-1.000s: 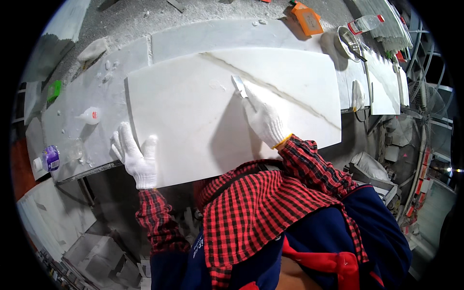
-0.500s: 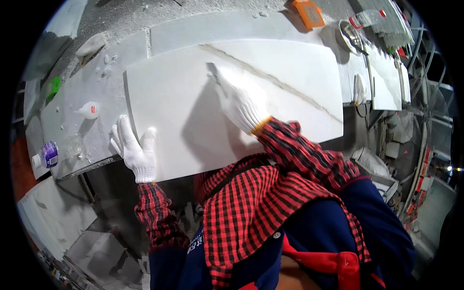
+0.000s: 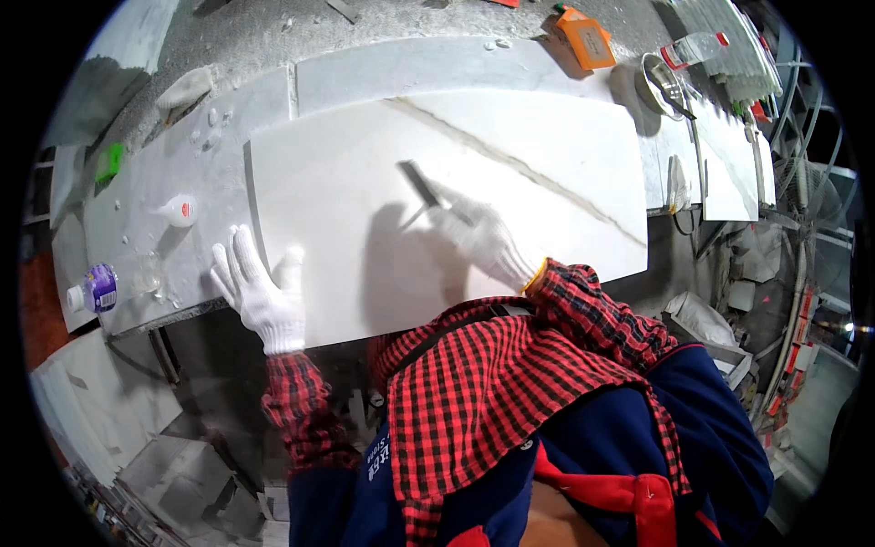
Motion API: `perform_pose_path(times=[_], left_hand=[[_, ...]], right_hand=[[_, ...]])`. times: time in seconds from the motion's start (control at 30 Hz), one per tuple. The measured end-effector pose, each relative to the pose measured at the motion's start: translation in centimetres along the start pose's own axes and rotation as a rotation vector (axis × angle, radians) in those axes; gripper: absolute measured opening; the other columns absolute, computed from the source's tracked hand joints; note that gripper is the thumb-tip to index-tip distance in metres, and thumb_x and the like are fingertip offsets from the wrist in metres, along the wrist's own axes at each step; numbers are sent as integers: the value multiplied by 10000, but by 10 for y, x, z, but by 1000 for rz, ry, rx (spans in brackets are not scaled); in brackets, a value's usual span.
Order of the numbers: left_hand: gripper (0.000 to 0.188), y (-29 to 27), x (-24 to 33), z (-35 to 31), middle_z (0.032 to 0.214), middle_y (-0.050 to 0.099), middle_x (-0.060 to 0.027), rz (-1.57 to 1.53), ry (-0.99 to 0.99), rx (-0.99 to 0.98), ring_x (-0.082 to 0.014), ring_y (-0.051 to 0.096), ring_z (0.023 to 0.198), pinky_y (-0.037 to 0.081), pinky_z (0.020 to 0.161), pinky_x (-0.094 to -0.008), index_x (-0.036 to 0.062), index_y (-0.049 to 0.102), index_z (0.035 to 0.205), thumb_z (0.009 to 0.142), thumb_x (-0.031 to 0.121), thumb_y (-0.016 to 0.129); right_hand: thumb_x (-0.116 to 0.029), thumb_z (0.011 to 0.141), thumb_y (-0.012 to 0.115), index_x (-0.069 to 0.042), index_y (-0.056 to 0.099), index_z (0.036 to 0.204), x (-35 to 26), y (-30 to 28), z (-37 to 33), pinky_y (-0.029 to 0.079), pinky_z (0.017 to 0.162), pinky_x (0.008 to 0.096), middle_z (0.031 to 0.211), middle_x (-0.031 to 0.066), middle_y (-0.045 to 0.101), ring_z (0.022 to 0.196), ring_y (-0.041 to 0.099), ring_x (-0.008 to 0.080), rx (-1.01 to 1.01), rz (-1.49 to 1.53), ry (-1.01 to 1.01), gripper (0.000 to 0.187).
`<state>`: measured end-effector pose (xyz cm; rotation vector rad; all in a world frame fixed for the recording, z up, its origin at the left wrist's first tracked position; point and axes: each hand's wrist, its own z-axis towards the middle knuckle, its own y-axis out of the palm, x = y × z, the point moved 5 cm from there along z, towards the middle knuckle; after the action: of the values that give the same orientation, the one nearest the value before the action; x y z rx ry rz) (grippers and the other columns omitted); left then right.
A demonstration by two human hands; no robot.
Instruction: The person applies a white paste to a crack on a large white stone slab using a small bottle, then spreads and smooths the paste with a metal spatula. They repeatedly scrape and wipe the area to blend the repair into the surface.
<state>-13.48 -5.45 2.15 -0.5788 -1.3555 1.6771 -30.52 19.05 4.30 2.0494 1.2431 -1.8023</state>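
A large white slab (image 3: 342,264) with a grey-brown vein lies before me on the worktable. My left hand (image 3: 264,296), in a white knit glove, rests at the slab's near left corner, fingers spread and thumb over the slab. Above the middle of the slab, my gloved right hand (image 3: 488,242) is closed on a flat grey blade (image 3: 419,185), whose free end points up and to the left. The fingers hide the rest of the blade, and a dark shadow falls on the slab beside them.
On the left stand a white squeeze bottle (image 3: 180,211), a clear bottle with a purple label (image 3: 98,288) and a green object (image 3: 109,162). Orange boxes (image 3: 588,41), a metal bowl (image 3: 649,91) and a red-capped plastic bottle (image 3: 695,49) stand at the far right. Small white crumbs lie about.
My right hand has drawn back toward me and slightly right, and the grey blade now shows more plainly. My left hand stays at the slab's corner. The whole view has shifted slightly.
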Motion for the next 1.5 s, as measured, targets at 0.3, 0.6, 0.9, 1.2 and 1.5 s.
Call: perform_pose_path(times=[0.3, 0.6, 0.9, 1.2, 1.5], left_hand=[[844, -11, 91, -25, 1563, 313, -199, -791, -151, -26, -365, 254, 1469, 229, 1198, -458, 14, 220, 1542, 915, 332, 687], [703, -31, 26, -25, 1512, 393, -178, -360, 13, 28, -421, 279, 1433, 240, 1181, -516, 26, 390, 1466, 837, 106, 695], [669, 7, 3, -4, 1509, 401, -186, -133, 70, -40, -422, 284, 1425, 187, 1187, -514, 32, 368, 1482, 929, 293, 639], [702, 12, -2, -9, 1518, 398, -172, -149, 42, -36, -414, 274, 1434, 177, 1183, -524, 35, 343, 1498, 931, 321, 643], [741, 14, -7, -12, 1521, 390, -150, -173, 25, -31, -421, 272, 1437, 163, 1180, -571, 68, 351, 1497, 898, 354, 679]], right_hand=[[-267, 893, 681, -217, 594, 1357, -34, 45, -16, 559, 689, 325, 925, 122, 737, 752, 715, 221, -342, -14, -145, 475], [-253, 899, 644, -219, 598, 1344, 32, -39, 7, 528, 682, 366, 881, 137, 701, 728, 669, 276, 153, -262, -43, 448], [-175, 910, 587, -274, 472, 1424, 16, -11, 25, 510, 573, 421, 794, 109, 670, 656, 644, 309, 302, -613, -241, 536], [-177, 919, 577, -189, 569, 1341, 9, -21, 24, 526, 614, 411, 970, 144, 689, 721, 663, 311, 288, -573, -298, 423], [-265, 897, 621, -116, 618, 1259, 2, -19, 23, 523, 627, 420, 859, 162, 673, 728, 653, 335, 358, -427, -395, 392]])
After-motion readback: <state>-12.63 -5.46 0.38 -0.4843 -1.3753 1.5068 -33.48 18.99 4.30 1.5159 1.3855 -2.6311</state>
